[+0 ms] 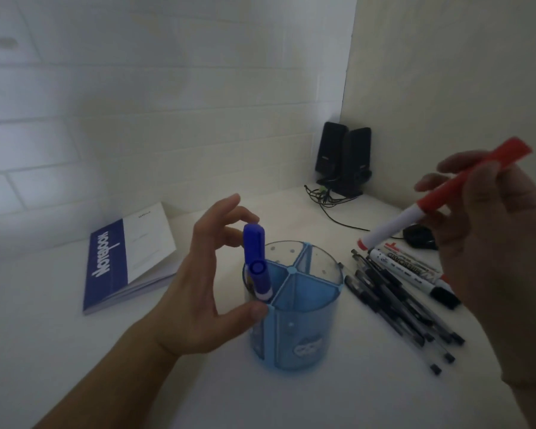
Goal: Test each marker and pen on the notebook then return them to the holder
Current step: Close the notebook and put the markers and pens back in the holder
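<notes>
A translucent blue holder (307,308) with divided compartments stands at the middle of the white desk. A blue marker (254,255) stands tilted in its left compartment, cap up. My left hand (195,289) is cupped loosely around it, index fingertip at the cap and thumb against the holder's rim. My right hand (492,258) grips a red marker (440,193) in the air at the right, its uncapped tip pointing down and left. A closed blue and white notebook (106,264) lies to the left of the holder.
Several black pens (393,301) and two whiteboard markers (409,267) lie in a pile right of the holder. A black mouse (418,236) sits behind them. Two black speakers (344,159) with cables stand in the far corner by the walls.
</notes>
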`<action>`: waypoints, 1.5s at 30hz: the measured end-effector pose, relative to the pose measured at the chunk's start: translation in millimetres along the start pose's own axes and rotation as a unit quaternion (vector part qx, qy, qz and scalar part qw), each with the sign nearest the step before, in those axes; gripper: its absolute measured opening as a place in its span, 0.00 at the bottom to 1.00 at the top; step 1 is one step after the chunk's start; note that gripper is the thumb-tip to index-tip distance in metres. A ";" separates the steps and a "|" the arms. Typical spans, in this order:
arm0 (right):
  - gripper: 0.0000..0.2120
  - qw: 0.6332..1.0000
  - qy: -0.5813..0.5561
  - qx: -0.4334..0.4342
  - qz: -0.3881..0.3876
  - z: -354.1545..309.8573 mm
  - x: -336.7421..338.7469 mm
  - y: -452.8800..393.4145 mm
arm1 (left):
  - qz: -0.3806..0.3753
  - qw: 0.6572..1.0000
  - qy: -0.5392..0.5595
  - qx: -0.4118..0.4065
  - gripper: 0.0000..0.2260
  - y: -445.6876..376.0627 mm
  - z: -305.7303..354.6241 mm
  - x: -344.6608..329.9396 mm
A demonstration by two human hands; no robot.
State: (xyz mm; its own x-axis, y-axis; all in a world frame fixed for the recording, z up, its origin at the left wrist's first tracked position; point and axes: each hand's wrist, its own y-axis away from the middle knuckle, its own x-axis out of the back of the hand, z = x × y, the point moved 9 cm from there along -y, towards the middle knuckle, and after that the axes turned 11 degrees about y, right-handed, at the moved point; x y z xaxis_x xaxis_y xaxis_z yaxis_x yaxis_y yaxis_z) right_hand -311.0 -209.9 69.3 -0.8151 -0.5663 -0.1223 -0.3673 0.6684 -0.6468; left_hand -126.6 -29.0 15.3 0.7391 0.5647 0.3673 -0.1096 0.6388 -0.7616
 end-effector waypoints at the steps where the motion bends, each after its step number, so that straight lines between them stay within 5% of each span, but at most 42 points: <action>1: 0.09 1.000 -0.019 0.022 -0.010 -4.5 -5.4 3.1 | 0.003 1.000 0.006 -0.003 0.40 -0.4 1.7 0.5; 9: 0.17 0.990 -0.024 0.106 -0.096 -24.7 -56.0 39.6 | -0.005 0.999 -0.034 -0.024 0.38 -3.5 15.0 -9.5; 14: 0.13 0.983 -0.032 0.085 -0.160 -19.6 -80.8 54.4 | 0.002 0.998 -0.050 -0.044 0.35 -4.7 20.5 -9.3; 16: 0.05 0.978 0.036 0.093 -0.186 -16.5 -86.2 58.7 | 0.007 0.997 -0.060 -0.050 0.34 -4.5 21.1 -8.8; 18: 0.08 0.959 0.160 0.131 -0.192 -18.0 -88.6 59.4 | 0.013 0.996 -0.063 -0.060 0.34 -4.2 22.7 -7.8; 23: 0.08 0.955 0.270 0.119 -0.024 -19.0 -27.5 16.0 | 0.024 0.995 -0.066 -0.074 0.35 -4.9 26.8 -7.3; 25: 0.03 0.911 0.412 0.025 0.010 9.2 12.7 -9.9 | 0.027 0.993 -0.078 -0.082 0.33 -4.6 28.5 -8.4; 27: 0.05 0.793 0.597 -0.109 -0.048 58.3 56.6 -22.6 | 0.027 0.992 -0.087 -0.085 0.33 -4.3 29.2 -9.9; 30: 0.03 0.636 0.698 -0.269 -0.188 115.7 99.3 -11.0 | 0.025 0.993 -0.085 -0.074 0.31 -4.3 28.6 -10.1; 35: 0.09 0.535 0.757 -0.264 -0.267 125.4 100.2 -3.3 | 0.030 0.994 -0.082 -0.065 0.31 -4.1 29.2 -10.5; 45: 0.15 0.594 0.718 -0.285 -0.225 126.8 99.8 -0.4 | 0.041 0.987 -0.131 -0.082 0.36 -2.7 35.3 -16.1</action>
State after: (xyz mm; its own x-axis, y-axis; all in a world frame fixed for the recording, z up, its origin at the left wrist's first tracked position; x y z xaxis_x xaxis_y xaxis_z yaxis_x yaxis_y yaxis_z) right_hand -335.5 -327.8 -38.0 0.0315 -0.0286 0.9991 -0.4504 0.8919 0.0398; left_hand -161.7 -21.4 30.3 0.5331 0.7405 0.4093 -0.0375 0.5040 -0.8629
